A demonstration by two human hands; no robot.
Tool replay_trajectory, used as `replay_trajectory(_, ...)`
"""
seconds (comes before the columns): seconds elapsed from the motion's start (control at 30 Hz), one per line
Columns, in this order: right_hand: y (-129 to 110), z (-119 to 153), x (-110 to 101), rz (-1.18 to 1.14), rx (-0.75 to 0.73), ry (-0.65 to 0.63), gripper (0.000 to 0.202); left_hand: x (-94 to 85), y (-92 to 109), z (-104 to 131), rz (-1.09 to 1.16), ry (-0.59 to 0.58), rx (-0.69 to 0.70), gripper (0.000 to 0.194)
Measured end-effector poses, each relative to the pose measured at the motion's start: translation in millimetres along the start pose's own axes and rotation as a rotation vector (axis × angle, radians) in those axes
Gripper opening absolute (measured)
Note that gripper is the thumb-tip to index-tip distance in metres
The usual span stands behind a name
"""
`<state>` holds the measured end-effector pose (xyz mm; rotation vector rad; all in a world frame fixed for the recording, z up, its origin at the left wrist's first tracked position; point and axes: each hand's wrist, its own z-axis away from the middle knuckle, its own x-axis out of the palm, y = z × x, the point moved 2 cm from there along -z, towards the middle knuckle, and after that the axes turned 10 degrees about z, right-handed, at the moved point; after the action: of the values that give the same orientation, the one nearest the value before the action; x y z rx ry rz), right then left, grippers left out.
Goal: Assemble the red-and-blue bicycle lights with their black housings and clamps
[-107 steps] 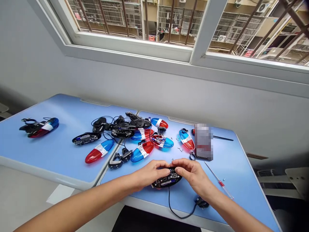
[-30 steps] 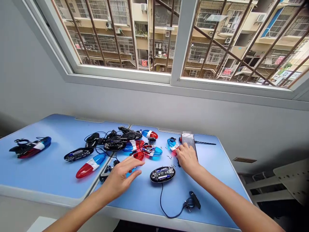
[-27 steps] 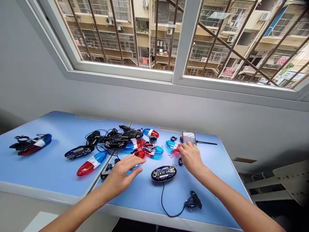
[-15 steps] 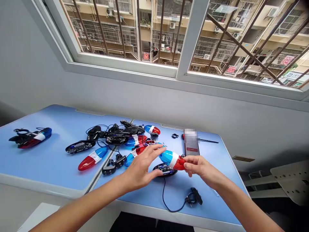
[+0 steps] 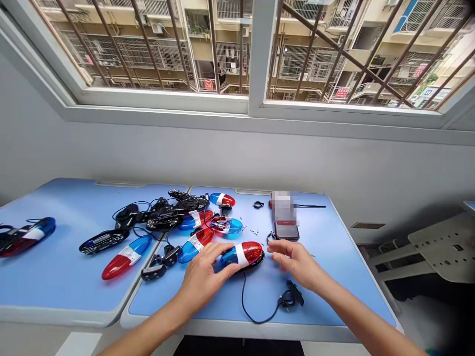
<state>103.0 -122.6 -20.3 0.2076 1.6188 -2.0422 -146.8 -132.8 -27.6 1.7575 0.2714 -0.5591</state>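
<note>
A blue, white and red lamp cover (image 5: 243,255) sits on its black oval base (image 5: 257,263), red end to the right. My left hand (image 5: 206,269) grips the blue end, thumb along the near side and fingers behind. Just right of the red end is my right hand (image 5: 293,259), holding nothing, its thumb and fingers apart. From the base a black cable (image 5: 244,296) curves towards me to a small black clamp piece (image 5: 291,295).
To the left lie several loose lamp covers (image 5: 126,258), black bases (image 5: 104,241) and clamps (image 5: 159,267). A phone (image 5: 285,217) lies across a screwdriver (image 5: 312,206) at the back, near a black ring (image 5: 258,204) and small screws (image 5: 254,232). One lamp (image 5: 31,236) sits far left.
The lamp cover has come down onto the black base and now shows its red end turned slightly upward. My right hand has let go of it; my left hand has closed on the blue end.
</note>
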Motion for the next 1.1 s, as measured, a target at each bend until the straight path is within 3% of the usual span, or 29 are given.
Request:
replay_trajectory(0.13, 9, 3, 9, 0.058, -0.013, -0.012, 0.043, 8.9, -2, 2, -0.062, -0.063, 0.092, 0.033)
replay_trajectory(0.3, 4, 1, 14, 0.226, -0.127, -0.038, 0.042, 8.7, -3, 1, -0.071, -0.123, 0.092, 0.035)
replay_trajectory(0.63, -13, 13, 12, 0.423, -0.346, 0.102, 0.027, -0.7, 3, 5, -0.101, -0.02, 0.369, 0.041)
replay_trajectory(0.73, -15, 13, 11, 0.422, -0.367, 0.098, 0.027, 0.1, 0, 3, -0.107, -0.034, 0.315, 0.039)
replay_trajectory(0.93, -6, 7, 15, 0.391, -0.259, 0.066, 0.029, -0.9, -7, -3, -0.023, -0.151, 0.05, 0.034)
replay_trajectory(1.1, -5, 4, 23, 0.366, -0.261, 0.065, 0.024, -2.1, -8, -5, 0.029, -0.22, 0.002, 0.037)
